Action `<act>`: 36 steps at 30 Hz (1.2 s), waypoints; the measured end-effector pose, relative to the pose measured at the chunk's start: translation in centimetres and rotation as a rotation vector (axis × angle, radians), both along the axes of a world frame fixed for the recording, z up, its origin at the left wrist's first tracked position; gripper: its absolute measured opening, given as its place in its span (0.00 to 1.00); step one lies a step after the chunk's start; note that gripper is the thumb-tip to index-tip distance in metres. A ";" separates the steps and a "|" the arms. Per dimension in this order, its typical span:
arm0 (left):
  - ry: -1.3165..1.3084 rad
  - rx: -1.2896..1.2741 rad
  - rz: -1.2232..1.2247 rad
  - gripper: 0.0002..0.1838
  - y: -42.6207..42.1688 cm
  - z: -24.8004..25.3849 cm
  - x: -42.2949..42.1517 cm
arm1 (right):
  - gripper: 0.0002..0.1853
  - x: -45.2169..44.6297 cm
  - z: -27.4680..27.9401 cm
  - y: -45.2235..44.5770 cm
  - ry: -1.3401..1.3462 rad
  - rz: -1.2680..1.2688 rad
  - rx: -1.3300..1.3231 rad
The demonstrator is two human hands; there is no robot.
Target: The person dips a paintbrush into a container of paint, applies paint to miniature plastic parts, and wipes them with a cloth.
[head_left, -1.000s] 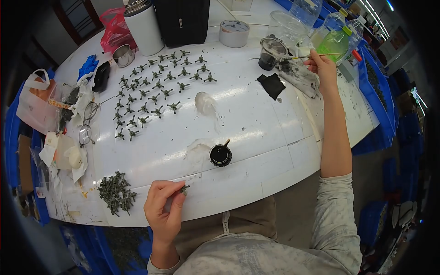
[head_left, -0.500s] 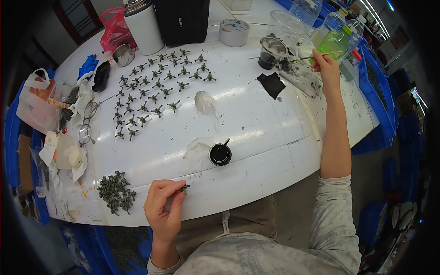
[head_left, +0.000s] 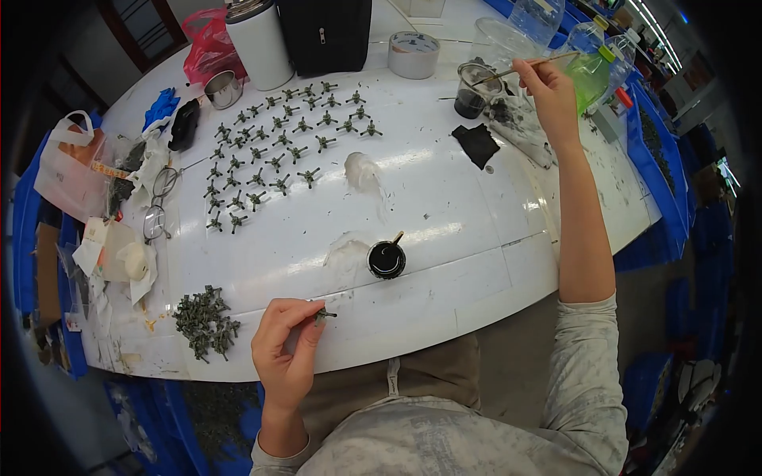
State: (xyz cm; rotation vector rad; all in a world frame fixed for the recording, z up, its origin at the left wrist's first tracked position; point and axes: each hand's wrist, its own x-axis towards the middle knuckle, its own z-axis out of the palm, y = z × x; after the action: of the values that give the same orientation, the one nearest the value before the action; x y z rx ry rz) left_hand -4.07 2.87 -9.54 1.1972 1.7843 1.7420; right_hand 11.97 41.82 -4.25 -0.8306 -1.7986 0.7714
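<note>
My left hand (head_left: pixel 287 349) pinches a small dark green pronged piece (head_left: pixel 324 314) just above the table's front edge. At the back right, my right hand (head_left: pixel 549 99) grips a thin paintbrush (head_left: pixel 508 73). The brush's tip points left, at the mouth of a clear plastic cup (head_left: pixel 470 103) with dark liquid in it. A small round pot of black paint (head_left: pixel 386 259) with a stick across its rim stands between my hands. Several similar pronged pieces (head_left: pixel 278 184) stand spaced out in rows at the back left. A loose pile of them (head_left: pixel 205 321) lies left of my left hand.
A black cloth square (head_left: pixel 475 146) and a stained rag (head_left: pixel 520 131) lie near the cup. Bottles (head_left: pixel 591 79), a tape roll (head_left: pixel 413 55), a white flask (head_left: pixel 260 47) and a black bag (head_left: pixel 324 36) line the back. Eyeglasses (head_left: pixel 156 214) lie left.
My right hand has moved left, bringing the brush tip from beside the cup to its mouth. My left hand still holds the pronged piece, turned slightly. The whole view has shifted a little.
</note>
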 end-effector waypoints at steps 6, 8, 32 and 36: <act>-0.015 0.084 0.012 0.12 0.0 0.9 0.1 | 0.15 -0.9 -1.1 0.2 -0.212 -0.005 -0.098; 0.022 0.071 0.015 0.12 0.1 1.1 0.1 | 0.15 0.0 -0.7 -0.2 -0.157 -0.004 -0.171; 0.022 0.099 -0.238 0.16 3.4 1.9 4.7 | 0.07 11.3 -1.3 -7.3 -0.042 -0.060 -0.290; 0.010 0.137 -0.265 0.16 4.0 1.8 5.0 | 0.05 11.3 -0.2 -12.8 0.091 -0.074 -0.197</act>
State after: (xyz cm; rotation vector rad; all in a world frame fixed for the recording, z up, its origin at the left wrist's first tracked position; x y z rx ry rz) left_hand 0.90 6.88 -7.77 1.4278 1.4530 1.7247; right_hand 23.27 29.03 -4.46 -0.9695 -1.6209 0.9340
